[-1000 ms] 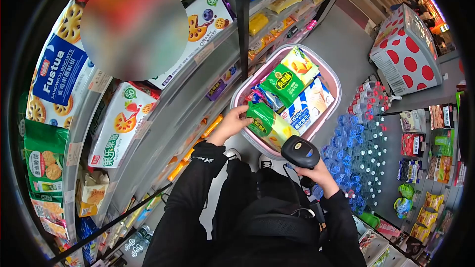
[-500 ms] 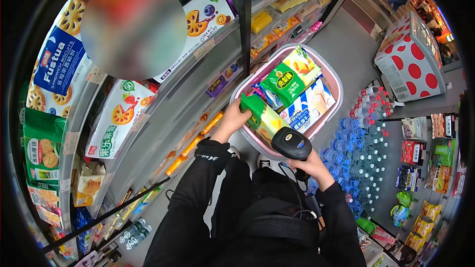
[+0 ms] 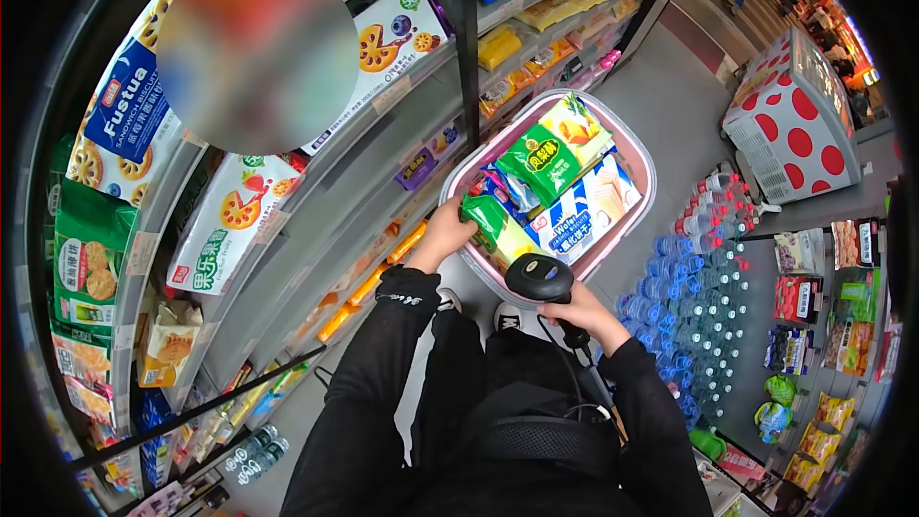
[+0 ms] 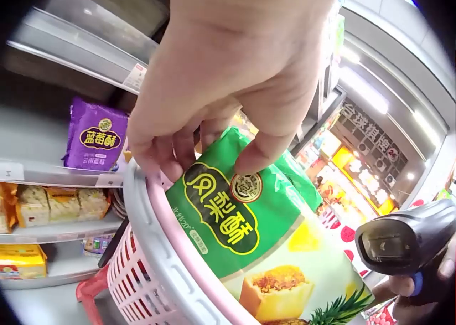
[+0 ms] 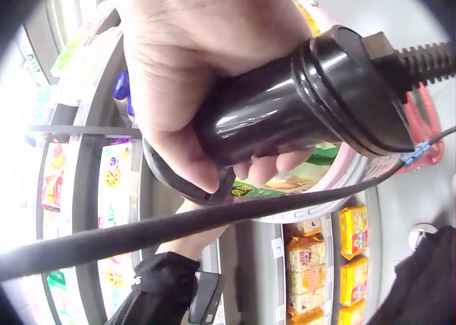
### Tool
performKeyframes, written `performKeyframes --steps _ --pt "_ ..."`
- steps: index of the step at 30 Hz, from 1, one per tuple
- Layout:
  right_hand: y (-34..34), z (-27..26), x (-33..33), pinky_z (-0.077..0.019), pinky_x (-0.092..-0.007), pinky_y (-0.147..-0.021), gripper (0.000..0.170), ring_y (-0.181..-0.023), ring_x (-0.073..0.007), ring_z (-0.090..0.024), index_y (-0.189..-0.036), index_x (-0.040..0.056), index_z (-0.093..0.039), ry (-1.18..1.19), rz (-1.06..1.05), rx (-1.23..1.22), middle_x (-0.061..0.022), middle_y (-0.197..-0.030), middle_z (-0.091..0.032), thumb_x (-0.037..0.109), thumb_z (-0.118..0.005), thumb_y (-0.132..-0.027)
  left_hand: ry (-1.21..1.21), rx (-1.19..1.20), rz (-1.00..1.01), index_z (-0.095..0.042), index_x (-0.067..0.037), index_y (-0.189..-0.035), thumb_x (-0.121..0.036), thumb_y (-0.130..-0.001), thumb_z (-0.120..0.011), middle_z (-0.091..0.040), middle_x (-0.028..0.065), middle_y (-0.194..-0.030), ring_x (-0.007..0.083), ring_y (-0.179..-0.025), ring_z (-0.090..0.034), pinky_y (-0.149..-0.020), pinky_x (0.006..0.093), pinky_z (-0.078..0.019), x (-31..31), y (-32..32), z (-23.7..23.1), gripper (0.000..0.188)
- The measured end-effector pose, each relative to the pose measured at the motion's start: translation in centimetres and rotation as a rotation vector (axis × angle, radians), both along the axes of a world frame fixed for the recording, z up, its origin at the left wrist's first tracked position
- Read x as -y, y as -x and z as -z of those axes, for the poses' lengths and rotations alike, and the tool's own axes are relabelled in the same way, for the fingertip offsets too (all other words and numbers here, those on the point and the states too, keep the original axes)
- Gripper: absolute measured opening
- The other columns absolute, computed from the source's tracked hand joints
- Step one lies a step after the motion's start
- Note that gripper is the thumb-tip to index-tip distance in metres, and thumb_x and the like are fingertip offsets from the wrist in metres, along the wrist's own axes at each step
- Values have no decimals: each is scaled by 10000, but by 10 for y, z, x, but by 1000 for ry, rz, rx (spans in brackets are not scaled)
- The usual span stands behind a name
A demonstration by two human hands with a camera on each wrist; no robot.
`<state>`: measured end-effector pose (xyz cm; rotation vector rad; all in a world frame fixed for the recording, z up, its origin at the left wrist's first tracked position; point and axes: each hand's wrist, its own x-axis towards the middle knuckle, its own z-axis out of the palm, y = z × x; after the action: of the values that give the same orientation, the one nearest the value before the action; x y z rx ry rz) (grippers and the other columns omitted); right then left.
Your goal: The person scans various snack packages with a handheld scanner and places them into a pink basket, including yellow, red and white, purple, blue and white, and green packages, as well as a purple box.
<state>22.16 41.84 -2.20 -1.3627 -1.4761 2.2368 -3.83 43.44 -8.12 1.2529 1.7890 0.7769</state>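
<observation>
My left hand (image 3: 446, 233) pinches the top edge of a green and yellow bag of pineapple cakes (image 4: 221, 218) at the near-left rim of a pink and white basket (image 3: 653, 172). The bag stands tilted inside the rim, its printed front showing in the left wrist view. A black handheld barcode scanner (image 3: 538, 278) is gripped by its handle in my right hand (image 3: 592, 314); its head overlaps the bag's lower end in the head view. Also in the basket lie a second green pineapple cake bag (image 3: 543, 161) and a blue and white wafer biscuit pack (image 3: 579, 222).
Shelves of boxed and bagged biscuits (image 3: 230, 220) curve along the left. Bottled water packs (image 3: 684, 297) stand on the floor to the right, before a red-dotted white box (image 3: 790, 129). The scanner's black cable (image 5: 164, 229) crosses the right wrist view.
My left hand has closed on the bag's top edge and drawn it up toward the basket's left rim. The scanner has moved left, along the basket's near side.
</observation>
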Motion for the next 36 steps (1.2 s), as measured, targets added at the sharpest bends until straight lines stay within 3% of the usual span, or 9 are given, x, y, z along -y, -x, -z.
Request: performKeyframes --steps 8,10,15,18,20,22,24,26,36 --pt "-10 -5 -7 -443 -227 -467 383 -501 -104 -534 -965 -39 -503 -39 -51 59 -63 -653 -557 135 -661 -663 -198 -151 21 -350 33 -1202 -61 -635 -586 -518 257 -988 383 -943 -496 -805 379 -401 15 -11 -7 622" --pt "-19 6 -9 -442 -232 -465 387 -500 -104 -533 -968 -41 -498 -74 -71 38 -63 -653 -557 143 -653 -664 -121 -36 51 -276 53 -1258 -61 -672 -563 -494 196 -1109 223 -1003 -514 -807 300 -418 22 -10 -5 662" --pt "-26 -1 -18 -438 -231 -466 424 -494 -95 -515 -1023 -18 -467 -142 -78 -48 -37 -646 -538 140 -618 -660 -20 17 -54 -188 -7 -1316 -2 -692 -519 -363 222 -1243 267 -1030 -475 -836 337 -416 37 -11 -8 706" --pt "-33 -10 -21 -439 -244 -483 350 -517 -98 -527 -942 -22 -516 -164 -57 -96 -39 -635 -545 150 -615 -654 94 23 -134 -269 -3 -1283 -26 -737 -514 -429 173 -1171 216 -1013 -483 -813 321 -426 55 -10 -21 599" --pt "-39 -7 -27 -429 -227 -488 409 -521 -73 -501 -1046 -13 -467 -241 -99 -93 -23 -682 -546 71 -620 -675 112 33 -96 -327 -1 -1245 -43 -759 -505 -467 144 -1121 194 -977 -500 -788 296 -433 68 -1 -26 519" --pt "-48 -17 -31 -451 -269 -718 448 -771 -123 -544 -1069 -24 -464 -334 -108 -119 -73 -880 -581 65 -625 -661 117 42 -66 -384 1 -1206 -60 -781 -497 -505 115 -1071 172 -942 -518 -763 272 -440 79 5 -33 444" --pt "-56 -29 -27 -440 -294 -769 442 -825 -164 -564 -1015 -40 -510 -480 20 -246 -124 -883 -599 155 -642 -641 225 249 -92 -460 -8 -1132 -86 -810 -474 -551 70 -1003 141 -859 -549 -704 237 -444 92 10 -44 332" --pt "-66 -37 -27 -387 -301 -871 510 -951 -169 -518 -1086 -31 -474 -476 73 -314 -130 -1015 -567 131 -654 -637 251 234 -147 -476 -18 -1114 -88 -818 -452 -571 55 -965 133 -802 -565 -685 231 -446 100 9 -54 305" --pt "-114 -67 5 -407 -294 -828 499 -908 -147 -533 -1052 -5 -500 -349 237 -130 -82 -977 -584 59 -692 -595 321 487 -542 -455 -9 -1074 -83 -811 -474 -580 106 -909 175 -759 -577 -694 259 -473 108 23 -52 274"
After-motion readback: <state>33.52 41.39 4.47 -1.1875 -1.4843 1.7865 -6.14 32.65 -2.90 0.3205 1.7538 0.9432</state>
